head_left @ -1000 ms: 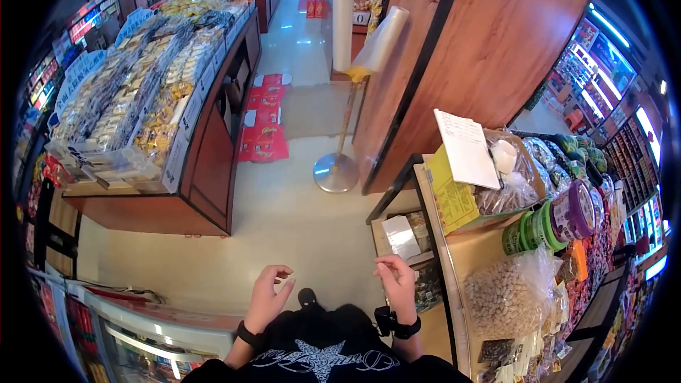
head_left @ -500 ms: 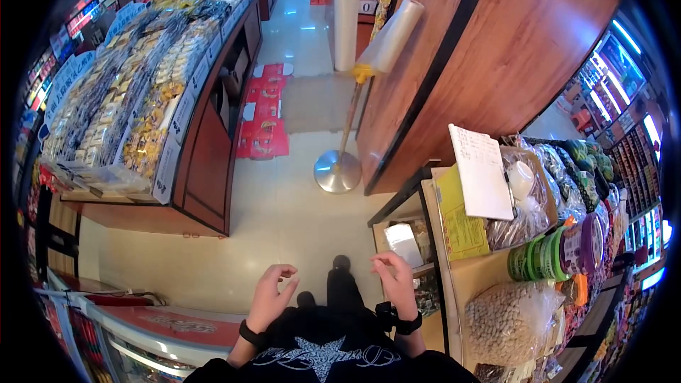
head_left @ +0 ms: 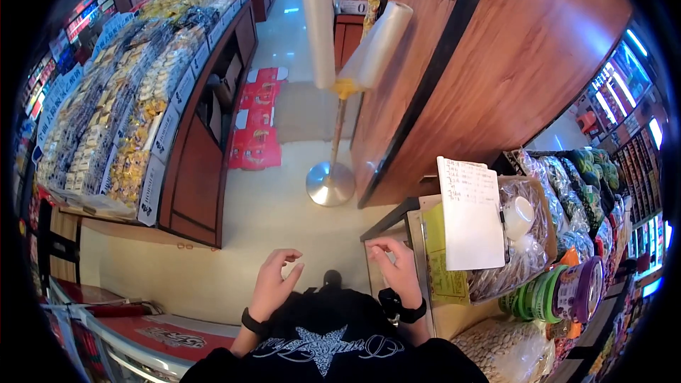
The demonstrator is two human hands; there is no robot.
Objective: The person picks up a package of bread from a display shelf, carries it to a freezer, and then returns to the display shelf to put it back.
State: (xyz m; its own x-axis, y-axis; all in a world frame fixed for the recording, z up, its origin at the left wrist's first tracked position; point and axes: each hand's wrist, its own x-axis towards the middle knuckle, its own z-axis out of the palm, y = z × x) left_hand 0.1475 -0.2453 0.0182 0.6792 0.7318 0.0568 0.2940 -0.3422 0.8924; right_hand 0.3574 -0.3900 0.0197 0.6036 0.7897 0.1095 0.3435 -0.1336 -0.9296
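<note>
My left hand point(head_left: 275, 282) is raised in front of my body, fingers curved and apart from the thumb, with nothing in it. Level with it on the other side, my right hand point(head_left: 396, 267) is also empty, its fingers loosely curled and parted. A dark band circles each wrist. Nearest to my right hand is the table point(head_left: 420, 241) at the right, which holds a yellow-green sheet point(head_left: 438, 255), an open notebook point(head_left: 472, 216) with handwriting, and a white cup point(head_left: 518, 215) on bagged goods. Neither hand touches anything.
Ahead stands a metal pole stand point(head_left: 330, 183) with two plastic bag rolls point(head_left: 319, 35). A counter of packaged snacks point(head_left: 191, 191) is at the left, a wooden panel point(head_left: 482, 71) at the right. Red flattened cardboard point(head_left: 255, 147) lies on the floor; a red-topped freezer point(head_left: 177, 337) is lower left.
The view has moved forward and turned slightly. The notebook and table now appear lower, and the bag stand a little left and lower. Both hands remain raised and empty.
</note>
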